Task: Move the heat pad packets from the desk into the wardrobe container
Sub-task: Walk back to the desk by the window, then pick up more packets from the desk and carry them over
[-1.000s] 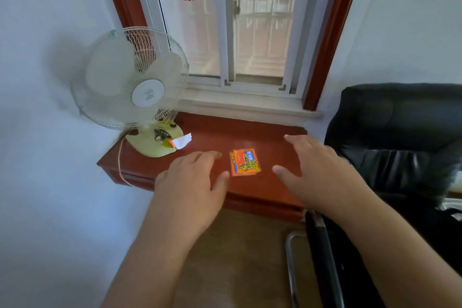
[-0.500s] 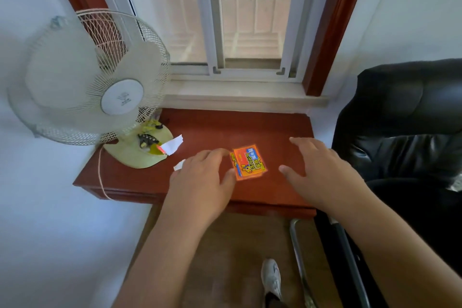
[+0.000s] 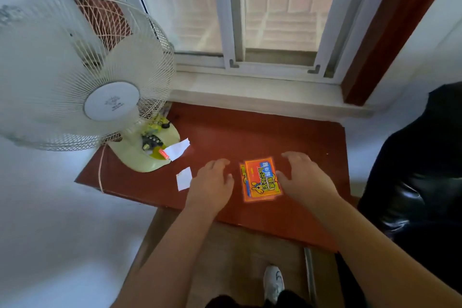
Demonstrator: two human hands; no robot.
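Both hands hover low over the table [image 3: 250, 130], fingers relaxed and holding nothing: left hand [image 3: 212, 185] just left of the orange packets [image 3: 260, 179], right hand [image 3: 306, 180] at their right edge. A fan [image 3: 82, 77] stands far left.

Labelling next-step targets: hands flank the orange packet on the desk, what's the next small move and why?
Probably close both hands onto the heat pad packet and lift. It lies flat on the desk, ungripped; the left hand and right hand hover open at either side.
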